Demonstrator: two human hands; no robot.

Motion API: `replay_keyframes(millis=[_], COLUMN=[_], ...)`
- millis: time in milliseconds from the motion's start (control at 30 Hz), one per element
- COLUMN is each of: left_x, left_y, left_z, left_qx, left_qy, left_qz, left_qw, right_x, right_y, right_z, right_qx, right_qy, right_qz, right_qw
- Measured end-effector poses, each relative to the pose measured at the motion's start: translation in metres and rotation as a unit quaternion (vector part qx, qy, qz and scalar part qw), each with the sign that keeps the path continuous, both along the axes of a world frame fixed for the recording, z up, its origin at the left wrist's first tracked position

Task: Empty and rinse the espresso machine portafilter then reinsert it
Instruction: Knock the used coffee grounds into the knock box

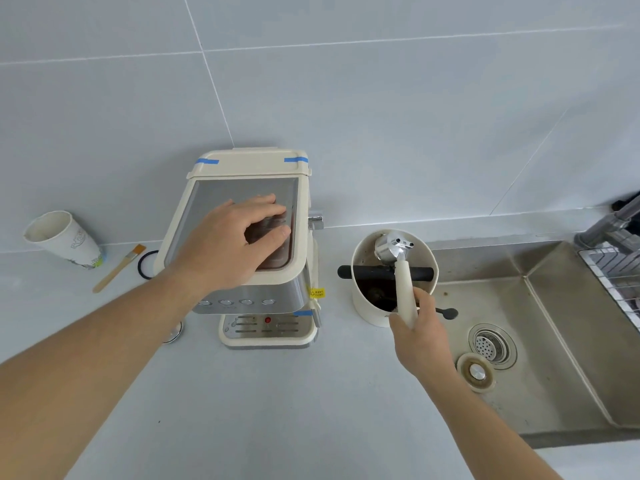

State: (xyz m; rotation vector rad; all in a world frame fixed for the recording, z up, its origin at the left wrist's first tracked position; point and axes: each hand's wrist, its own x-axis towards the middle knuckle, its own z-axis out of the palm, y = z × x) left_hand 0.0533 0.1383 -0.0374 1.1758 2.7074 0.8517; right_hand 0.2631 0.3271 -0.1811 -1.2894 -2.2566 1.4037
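Observation:
A cream and steel espresso machine stands on the counter against the wall. My left hand lies flat on its metal top, fingers spread, holding nothing. My right hand grips the cream handle of the portafilter. Its metal head is turned upside down, spouts up, over the white knock box. The handle rests across the box's black bar. Dark coffee grounds lie inside the box.
A steel sink with a drain strainer and a loose plug lies to the right, a faucet at its far end. A tilted paper cup, a small brush and a black ring sit left of the machine.

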Motion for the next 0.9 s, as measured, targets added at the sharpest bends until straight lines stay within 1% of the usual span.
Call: replay_keyframes(millis=[100,233,333,400,467,567,667,733,900], left_x=[0.002,0.003,0.002,0.001,-0.001,-0.003,-0.001,0.001,0.003], left_y=[0.001,0.001,0.001,0.001,0.000,-0.002,-0.002,-0.002,-0.002], left_z=[0.000,0.000,-0.001,-0.002,-0.003,-0.005,-0.004,-0.001,0.001], left_qx=[0.010,-0.001,-0.007,-0.010,-0.017,-0.031,-0.035,-0.030,-0.024], left_qy=[0.000,0.006,0.010,0.010,0.013,0.012,0.005,0.010,0.021], left_qz=[0.004,0.004,-0.001,-0.004,-0.004,-0.004,-0.007,-0.005,-0.011], left_qw=[1.000,1.000,1.000,1.000,1.000,0.999,0.999,0.999,0.999], right_x=[0.001,0.003,0.004,0.004,0.006,0.013,0.021,0.026,0.038], right_y=[-0.001,-0.006,-0.011,-0.016,-0.020,-0.025,-0.031,-0.037,-0.055], right_z=[0.001,0.008,0.016,0.021,0.029,0.044,0.058,0.065,0.083], right_qx=[-0.021,-0.062,-0.091,-0.128,-0.186,-0.284,-0.380,-0.413,-0.436], right_qy=[0.024,0.063,0.096,0.122,0.165,0.229,0.269,0.286,0.319], right_qz=[-0.010,-0.051,-0.090,-0.113,-0.132,-0.145,-0.123,-0.111,-0.086], right_qw=[0.999,0.995,0.987,0.978,0.960,0.920,0.876,0.858,0.837])
